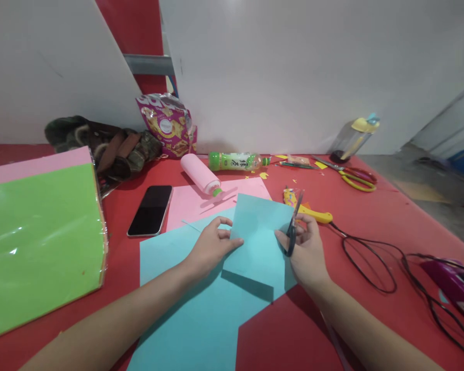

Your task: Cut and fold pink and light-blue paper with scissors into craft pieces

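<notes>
My left hand (213, 241) pinches the left edge of a light blue paper piece (260, 234), thumb on top and fingers behind. The piece is held tilted above a larger light blue sheet (193, 309) and casts a shadow on it. In my right hand (308, 251) are dark-handled scissors (292, 232), blades pointing up and away, beside the right edge of the piece. Whether the right fingers also touch the paper I cannot tell. Behind lies a pink sheet (181, 203) with a pink-wrapped bottle (201, 175) partly on it.
A black phone (150, 210) and green paper in clear wrap (42, 247) lie left. At the back are a snack bag (168, 123), a green bottle (235, 161), larger scissors (353, 176) and a tumbler (353, 139). A yellow glue gun (313, 213) trails its black cord right.
</notes>
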`<state>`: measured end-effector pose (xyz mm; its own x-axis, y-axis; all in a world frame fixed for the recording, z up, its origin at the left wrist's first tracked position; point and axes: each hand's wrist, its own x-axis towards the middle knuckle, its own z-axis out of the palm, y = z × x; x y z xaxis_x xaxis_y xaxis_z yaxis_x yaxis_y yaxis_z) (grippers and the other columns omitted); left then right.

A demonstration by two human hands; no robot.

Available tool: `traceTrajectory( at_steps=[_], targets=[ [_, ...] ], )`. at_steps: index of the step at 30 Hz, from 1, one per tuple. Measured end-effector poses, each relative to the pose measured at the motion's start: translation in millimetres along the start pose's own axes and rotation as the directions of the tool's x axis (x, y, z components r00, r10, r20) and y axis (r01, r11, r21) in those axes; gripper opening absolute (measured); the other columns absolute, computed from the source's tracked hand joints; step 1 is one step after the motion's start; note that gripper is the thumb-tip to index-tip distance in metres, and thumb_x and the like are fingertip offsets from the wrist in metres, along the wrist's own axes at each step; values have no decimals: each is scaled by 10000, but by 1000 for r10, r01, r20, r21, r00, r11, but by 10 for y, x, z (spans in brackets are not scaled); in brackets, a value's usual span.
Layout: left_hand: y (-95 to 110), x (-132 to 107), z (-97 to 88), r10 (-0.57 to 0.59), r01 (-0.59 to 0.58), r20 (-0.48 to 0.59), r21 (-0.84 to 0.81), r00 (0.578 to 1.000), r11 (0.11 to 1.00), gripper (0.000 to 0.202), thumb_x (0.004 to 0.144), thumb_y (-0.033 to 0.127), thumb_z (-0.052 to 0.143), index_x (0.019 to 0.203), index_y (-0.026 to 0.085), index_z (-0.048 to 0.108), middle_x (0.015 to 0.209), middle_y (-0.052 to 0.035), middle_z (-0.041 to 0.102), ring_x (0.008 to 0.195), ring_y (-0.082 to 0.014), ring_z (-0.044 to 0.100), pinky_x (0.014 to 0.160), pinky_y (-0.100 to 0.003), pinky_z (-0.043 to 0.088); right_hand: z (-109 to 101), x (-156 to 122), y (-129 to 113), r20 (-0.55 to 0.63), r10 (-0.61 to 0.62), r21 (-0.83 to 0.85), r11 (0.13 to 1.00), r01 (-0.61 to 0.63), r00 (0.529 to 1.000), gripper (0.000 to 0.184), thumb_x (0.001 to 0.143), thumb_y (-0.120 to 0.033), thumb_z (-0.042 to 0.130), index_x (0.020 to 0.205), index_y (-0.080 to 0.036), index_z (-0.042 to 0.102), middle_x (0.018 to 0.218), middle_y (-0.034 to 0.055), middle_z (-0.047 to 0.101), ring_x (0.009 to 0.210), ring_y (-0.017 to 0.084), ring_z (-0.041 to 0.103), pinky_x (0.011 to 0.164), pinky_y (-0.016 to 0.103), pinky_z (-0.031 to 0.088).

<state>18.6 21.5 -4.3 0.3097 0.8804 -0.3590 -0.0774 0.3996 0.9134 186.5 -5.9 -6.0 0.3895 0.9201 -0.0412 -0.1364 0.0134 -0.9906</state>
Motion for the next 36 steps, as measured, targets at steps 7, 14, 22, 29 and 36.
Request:
traceTrajectory(
  at_steps=[7,14,22,29,36],
  targets=[
    [-39,-13,2,165,-154,-71,144,984,978,271,616,208,624,733,198,380,643,93,438,402,-13,355,423,-154,257,-7,-4,-8,-8,-20,-9,1000,20,1000,484,499,-234,725,847,-260,389,614,-86,347,503,67,382,458,181,323],
    [-30,-35,9,140,-118,-56,289,989,950,134,646,262,605,704,150,559,452,76,384,414,-58,293,413,-187,206,-8,3,3,2,-25,12,1000,25,1000,488,504,-223,728,850,-257,386,631,-82,347,524,69,398,483,187,342],
    [-23,-40,18,121,-86,-83,337,989,938,162,633,290,619,718,155,594,407,83,342,410,-65,271,406,-189,207,-11,-4,-3,-1,-30,8,1000,30,1000,480,508,-217,728,847,-253,391,625,-83,329,512,61,373,458,172,323],
    [-32,-49,8,123,-84,-94,343,988,935,263,648,319,608,817,121,649,435,62,396,414,-64,300,407,-192,223,-4,7,5,-28,-54,16,998,55,998,480,488,-204,731,842,-241,410,617,-92,317,494,47,365,437,153,310],
    [42,-46,-8,91,-80,-23,296,996,952,293,683,264,572,935,138,653,473,58,417,432,-65,269,439,-209,231,-20,45,15,-49,-79,40,996,81,996,464,497,-172,715,842,-243,413,620,-94,322,497,38,376,447,142,321]
  ],
)
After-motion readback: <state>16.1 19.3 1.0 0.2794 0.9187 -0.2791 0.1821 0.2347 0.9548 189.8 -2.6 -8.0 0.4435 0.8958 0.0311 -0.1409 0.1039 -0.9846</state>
